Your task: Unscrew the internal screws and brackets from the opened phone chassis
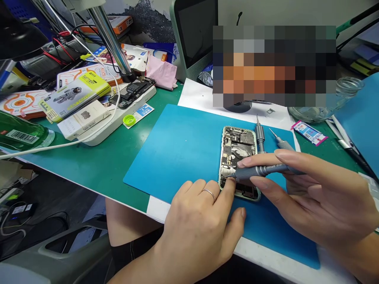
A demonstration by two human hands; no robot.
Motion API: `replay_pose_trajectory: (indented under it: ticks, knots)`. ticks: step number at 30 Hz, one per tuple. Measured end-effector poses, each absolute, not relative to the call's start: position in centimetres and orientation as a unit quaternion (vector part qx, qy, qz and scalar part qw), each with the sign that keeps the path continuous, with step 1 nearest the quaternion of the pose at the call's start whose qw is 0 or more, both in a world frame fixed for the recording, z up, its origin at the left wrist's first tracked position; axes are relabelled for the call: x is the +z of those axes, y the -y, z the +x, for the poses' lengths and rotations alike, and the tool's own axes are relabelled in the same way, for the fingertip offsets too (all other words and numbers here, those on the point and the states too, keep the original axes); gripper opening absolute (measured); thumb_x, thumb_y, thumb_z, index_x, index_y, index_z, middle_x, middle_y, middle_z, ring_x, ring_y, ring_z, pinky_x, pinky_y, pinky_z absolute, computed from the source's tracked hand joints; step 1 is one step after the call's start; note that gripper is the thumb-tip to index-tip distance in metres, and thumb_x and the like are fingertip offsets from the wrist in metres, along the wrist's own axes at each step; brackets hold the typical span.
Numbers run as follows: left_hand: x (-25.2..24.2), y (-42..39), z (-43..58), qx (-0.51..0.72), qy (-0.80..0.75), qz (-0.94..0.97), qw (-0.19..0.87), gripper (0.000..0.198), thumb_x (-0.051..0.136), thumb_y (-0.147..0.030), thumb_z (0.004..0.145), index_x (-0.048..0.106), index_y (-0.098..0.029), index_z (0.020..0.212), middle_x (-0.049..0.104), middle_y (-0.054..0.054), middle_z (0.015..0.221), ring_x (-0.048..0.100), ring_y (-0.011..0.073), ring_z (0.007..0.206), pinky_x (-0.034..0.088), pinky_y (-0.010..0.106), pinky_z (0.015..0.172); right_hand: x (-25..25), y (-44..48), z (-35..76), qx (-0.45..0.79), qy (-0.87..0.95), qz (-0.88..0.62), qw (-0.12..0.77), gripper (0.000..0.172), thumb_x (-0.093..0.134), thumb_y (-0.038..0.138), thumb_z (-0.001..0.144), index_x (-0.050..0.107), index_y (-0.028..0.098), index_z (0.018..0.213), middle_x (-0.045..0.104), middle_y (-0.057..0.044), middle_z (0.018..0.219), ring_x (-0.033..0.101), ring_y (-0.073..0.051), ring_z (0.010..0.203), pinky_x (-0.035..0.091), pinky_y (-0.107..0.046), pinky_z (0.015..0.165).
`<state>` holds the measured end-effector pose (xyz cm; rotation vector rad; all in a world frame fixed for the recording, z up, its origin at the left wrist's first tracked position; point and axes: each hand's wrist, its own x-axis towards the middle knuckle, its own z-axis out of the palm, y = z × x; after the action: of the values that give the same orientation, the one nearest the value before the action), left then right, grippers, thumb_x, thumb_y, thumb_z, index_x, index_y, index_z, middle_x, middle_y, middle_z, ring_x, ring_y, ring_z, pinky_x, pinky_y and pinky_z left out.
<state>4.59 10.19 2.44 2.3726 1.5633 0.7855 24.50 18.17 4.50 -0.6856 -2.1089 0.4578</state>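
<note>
An opened smartphone (240, 150) lies on a blue mat (180, 146), its circuit board and inner parts exposed. My left hand (201, 217), with a ring on one finger, rests at the phone's lower left. Its index fingertip presses on the phone's lower part, while the thumb stands apart. In my right hand (314, 193) a slim grey precision screwdriver (257, 171) lies between thumb and fingers. The driver's tip points left and meets the phone's lower left area, close to my left index fingertip. Two more grey screwdrivers, one upright in view (259, 136) and one slanted (281, 140), lie beyond the phone.
A glass jar (316, 112), a small packet (309, 133) and tweezers (345, 142) lie at the right. Left are battery boxes (75, 94), a green bottle (25, 132), another phone part (133, 92) and a white cable (97, 134). A screen (195, 31) stands behind.
</note>
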Motion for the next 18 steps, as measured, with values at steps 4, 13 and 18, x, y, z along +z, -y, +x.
replay_pose_trajectory:
  ticks: [4,13,18]
  knots:
    - [2.43,-10.24,4.59,0.268,-0.527,0.801,0.097,0.036,0.053,-0.033,0.105,0.061,-0.016,0.137,0.061,0.001,0.090,0.052,0.0220,0.078,0.036,0.041,0.065,4.61,-18.18,24.48,0.188,0.842,-0.283,0.419,0.079,0.074,0.001,0.086,0.054,0.041,0.151,0.082,0.001,0.113,0.083,-0.025,0.096,0.074,-0.034,0.076]
    - [2.33,-10.27,4.62,0.263,-0.526,0.802,0.103,0.037,0.052,-0.034,0.106,0.060,-0.017,0.138,0.061,0.001,0.091,0.051,0.0219,0.079,0.035,0.041,0.067,4.11,-17.93,24.42,0.177,0.833,-0.278,0.445,0.076,0.074,0.002,0.087,0.055,0.038,0.152,0.082,-0.001,0.111,0.083,-0.024,0.096,0.073,-0.032,0.078]
    - [2.40,-10.36,4.56,0.265,-0.525,0.802,0.100,0.037,0.052,-0.033,0.106,0.060,-0.016,0.138,0.061,0.001,0.091,0.052,0.0217,0.079,0.036,0.041,0.066,4.10,-18.08,24.37,0.168,0.833,-0.277,0.448,0.075,0.074,0.003,0.086,0.056,0.037,0.151,0.082,0.000,0.110,0.083,-0.023,0.094,0.073,-0.031,0.079]
